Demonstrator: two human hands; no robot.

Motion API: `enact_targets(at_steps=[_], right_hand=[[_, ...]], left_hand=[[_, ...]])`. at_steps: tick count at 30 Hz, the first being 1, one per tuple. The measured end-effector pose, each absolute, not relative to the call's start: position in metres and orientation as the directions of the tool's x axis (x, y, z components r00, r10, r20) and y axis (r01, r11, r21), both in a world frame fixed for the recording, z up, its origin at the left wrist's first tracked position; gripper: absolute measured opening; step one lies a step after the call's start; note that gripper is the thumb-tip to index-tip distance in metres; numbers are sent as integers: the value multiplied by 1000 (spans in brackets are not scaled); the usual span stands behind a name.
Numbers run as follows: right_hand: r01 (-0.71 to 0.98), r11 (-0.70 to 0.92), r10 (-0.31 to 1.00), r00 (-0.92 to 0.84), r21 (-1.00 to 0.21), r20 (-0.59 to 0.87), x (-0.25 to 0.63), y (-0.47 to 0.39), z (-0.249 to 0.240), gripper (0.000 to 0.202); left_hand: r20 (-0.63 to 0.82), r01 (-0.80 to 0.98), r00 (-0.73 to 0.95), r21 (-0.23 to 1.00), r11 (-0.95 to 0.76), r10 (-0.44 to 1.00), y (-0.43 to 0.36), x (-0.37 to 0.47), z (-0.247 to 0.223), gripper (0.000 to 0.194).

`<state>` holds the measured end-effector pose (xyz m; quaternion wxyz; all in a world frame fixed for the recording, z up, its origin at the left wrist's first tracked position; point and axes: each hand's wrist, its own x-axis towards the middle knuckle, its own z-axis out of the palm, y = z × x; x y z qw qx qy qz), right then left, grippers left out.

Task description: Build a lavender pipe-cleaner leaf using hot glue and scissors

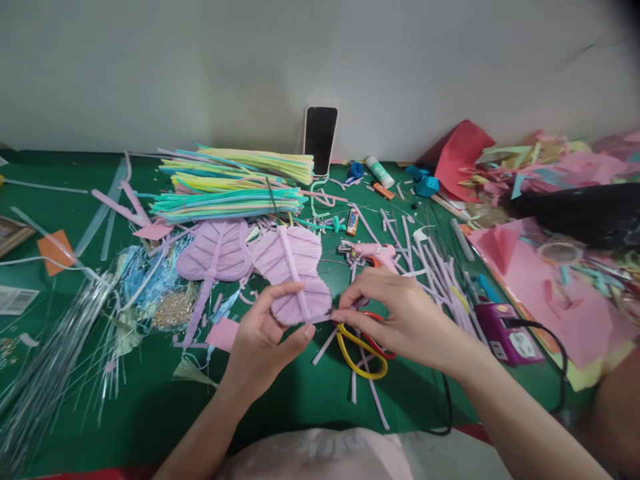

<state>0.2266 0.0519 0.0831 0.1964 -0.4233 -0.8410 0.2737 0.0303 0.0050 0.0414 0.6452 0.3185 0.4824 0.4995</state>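
Observation:
A lilac, wavy-edged piece made of pipe cleaners (307,253), with a raised rib down its middle, is held above the table by my left hand (263,340), its thumb and fingers at the lower edge. My right hand (400,313) pinches the end of a thin lilac pipe cleaner (323,319) that runs from the piece's bottom edge. Scissors with yellow and red handles (363,370) lie under my right hand, their blades hidden. Left of the held piece rests a finished-looking lilac fan shape (215,250) with a wrapped handle. A pink glue gun (373,253) lies just beyond my right hand.
Bundles of coloured pipe cleaners (230,200) lie at the back, near a phone (320,137) leaning on the wall. Silver wires (60,360) spread on the left. A purple power box (507,333) with a black cord and pink paper scraps (595,313) occupy the right.

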Motion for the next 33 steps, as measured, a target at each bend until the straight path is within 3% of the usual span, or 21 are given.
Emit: enact_targets(at_steps=[8, 18, 25, 33], right_hand=[[605, 464, 823, -564, -647, 63, 229, 53, 83, 10], [448, 575, 738, -646, -685, 197, 235, 55, 75, 7], [478, 562, 759, -623, -675, 191, 234, 51, 72, 11], [440, 502, 781, -600, -745, 172, 233, 50, 61, 11]], left_hand=[[-356, -187, 37, 915, 357, 934, 6, 24, 39, 45], [-316, -257, 0, 917, 306, 949, 9, 25, 43, 45], [-314, -291, 29, 905, 309, 949, 8, 24, 44, 47], [-312, -297, 20, 905, 303, 950, 9, 25, 44, 47]])
